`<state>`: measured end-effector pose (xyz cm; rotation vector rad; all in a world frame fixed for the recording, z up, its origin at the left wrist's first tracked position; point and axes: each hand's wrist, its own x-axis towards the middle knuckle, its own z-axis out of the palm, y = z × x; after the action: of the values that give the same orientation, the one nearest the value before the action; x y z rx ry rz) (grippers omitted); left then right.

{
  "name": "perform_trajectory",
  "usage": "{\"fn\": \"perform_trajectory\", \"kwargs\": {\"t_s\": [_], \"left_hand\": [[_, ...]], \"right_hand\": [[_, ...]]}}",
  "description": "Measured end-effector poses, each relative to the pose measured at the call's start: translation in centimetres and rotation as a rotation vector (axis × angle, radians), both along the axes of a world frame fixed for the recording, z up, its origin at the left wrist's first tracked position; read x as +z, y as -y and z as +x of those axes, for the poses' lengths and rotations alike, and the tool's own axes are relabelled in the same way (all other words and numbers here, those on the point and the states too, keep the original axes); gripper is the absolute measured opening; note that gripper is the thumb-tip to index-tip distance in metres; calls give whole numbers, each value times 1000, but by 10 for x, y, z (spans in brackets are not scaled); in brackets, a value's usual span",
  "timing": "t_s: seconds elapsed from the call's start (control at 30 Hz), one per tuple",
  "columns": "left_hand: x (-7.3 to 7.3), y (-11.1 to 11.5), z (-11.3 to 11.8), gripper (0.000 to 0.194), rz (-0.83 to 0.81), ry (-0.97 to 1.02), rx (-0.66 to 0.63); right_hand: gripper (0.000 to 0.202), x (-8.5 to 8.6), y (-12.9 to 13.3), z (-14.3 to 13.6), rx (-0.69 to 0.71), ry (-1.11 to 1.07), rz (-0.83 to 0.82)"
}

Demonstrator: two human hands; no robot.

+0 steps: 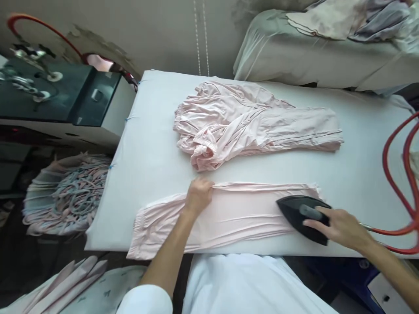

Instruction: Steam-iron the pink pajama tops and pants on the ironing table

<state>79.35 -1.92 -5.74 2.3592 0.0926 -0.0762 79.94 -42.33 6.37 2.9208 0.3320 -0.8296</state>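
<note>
A pair of pale pink elastic-waist pants [242, 213] lies lengthwise along the near edge of the white-covered table, its gathered waistband at the left. My left hand [199, 192] is closed on the upper edge of the fabric, around the middle of its length. In my right hand [340, 226] is a black iron [303, 213], gripped by its handle. The iron rests over the right end of the pants, nose pointing left. Beyond them lies a wrinkled heap of similar pink garments [255, 122].
Red hoses [393, 174] run from the iron along the table's [147, 152] right side. At the left stand a dark-topped machine [59, 91] and a bundle of pastel fabric [72, 192]. A cloth-covered surface [278, 52] with folded fabrics [337, 19] is behind. More garments [75, 288] hang lower left.
</note>
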Motion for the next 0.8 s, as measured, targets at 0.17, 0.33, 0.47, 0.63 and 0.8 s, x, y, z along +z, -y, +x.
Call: {"fn": "perform_trajectory", "kwargs": {"t_s": [0.17,0.33,0.47,0.63,0.8], "left_hand": [[7,-32,36,23,-342,-333,129],[15,-33,46,36,-398,-532,120],[10,-45,37,37,-321,-391,148],[9,-116,-61,55,255,-295,847],[14,-65,-121,39,-224,-601,604]], "right_hand": [[52,2,74,38,-36,52,-97],[54,-7,-78,81,355,-164,26],[57,-20,-244,86,496,-305,238],[60,-18,-274,62,382,-237,296],[64,5,-164,37,40,80,79]]}}
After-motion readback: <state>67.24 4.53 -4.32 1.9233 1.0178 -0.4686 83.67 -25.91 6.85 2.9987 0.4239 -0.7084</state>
